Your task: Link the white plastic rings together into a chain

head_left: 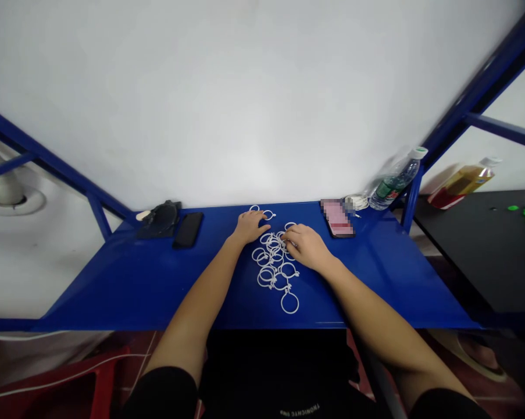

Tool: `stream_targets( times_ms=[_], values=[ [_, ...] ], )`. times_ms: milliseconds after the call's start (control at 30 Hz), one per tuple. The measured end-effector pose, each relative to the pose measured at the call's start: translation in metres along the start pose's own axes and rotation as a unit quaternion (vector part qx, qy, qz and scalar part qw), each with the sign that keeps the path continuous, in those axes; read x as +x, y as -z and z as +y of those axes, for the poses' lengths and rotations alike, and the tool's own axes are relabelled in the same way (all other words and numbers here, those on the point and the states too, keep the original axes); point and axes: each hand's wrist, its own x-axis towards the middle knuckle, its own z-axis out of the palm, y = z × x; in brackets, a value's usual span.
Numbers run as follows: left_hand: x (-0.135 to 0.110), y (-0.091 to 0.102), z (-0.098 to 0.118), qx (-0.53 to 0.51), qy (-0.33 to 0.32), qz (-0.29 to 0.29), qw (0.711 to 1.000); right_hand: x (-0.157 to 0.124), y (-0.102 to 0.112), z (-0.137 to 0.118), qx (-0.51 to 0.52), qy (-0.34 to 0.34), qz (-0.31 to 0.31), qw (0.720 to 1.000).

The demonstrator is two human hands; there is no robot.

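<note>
Many thin white plastic curtain rings (290, 303), each with a small clip, lie in a loose overlapping heap on the blue tabletop (135, 285). My left hand (250, 227) rests at the far left of the heap, thumb apart from the fingers. Two rings (268, 215) lie by its fingertips, separate from the heap, one partly behind the hand. Over the heap's far right side, my right hand (306, 247) has its fingers curled and pinched at a white ring; the fingertips partly cover the rings there.
A black phone (188, 230) and a dark flat item (160, 220) lie at the left. On the right are a pink-screened phone (337, 218), a white cable (356, 202) and a water bottle (395, 183). Blue frame bars (413, 201) flank the table; a white wall (253, 105) stands behind.
</note>
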Motion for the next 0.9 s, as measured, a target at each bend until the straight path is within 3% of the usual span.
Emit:
stream_targets(
  times_ms=[133, 267, 433, 500, 667, 900],
  values=[
    [-0.012, -0.004, 0.008, -0.009, -0.026, 0.076, 0.997, 0.001, -0.004, 0.003, 0.018, 0.005, 0.007, 1.0],
    [-0.024, 0.009, 0.017, -0.018, -0.062, 0.167, 0.984, 0.0, -0.005, 0.006, 0.041, -0.003, 0.043, 0.998],
    [-0.047, 0.03, 0.042, -0.047, -0.102, 0.32, 0.941, -0.003, -0.005, 0.0, 0.115, -0.078, 0.13, 0.982],
    [-0.056, 0.031, 0.058, -0.057, -0.142, 0.351, 0.924, -0.004, -0.005, -0.003, 0.153, -0.09, 0.142, 0.974],
    [-0.066, 0.023, 0.084, -0.081, -0.188, 0.338, 0.919, -0.004, -0.007, -0.003, 0.192, -0.059, 0.131, 0.971],
    [-0.064, 0.021, 0.077, -0.106, -0.169, 0.318, 0.927, -0.006, -0.01, 0.001, 0.197, -0.028, 0.118, 0.973]
  ],
)
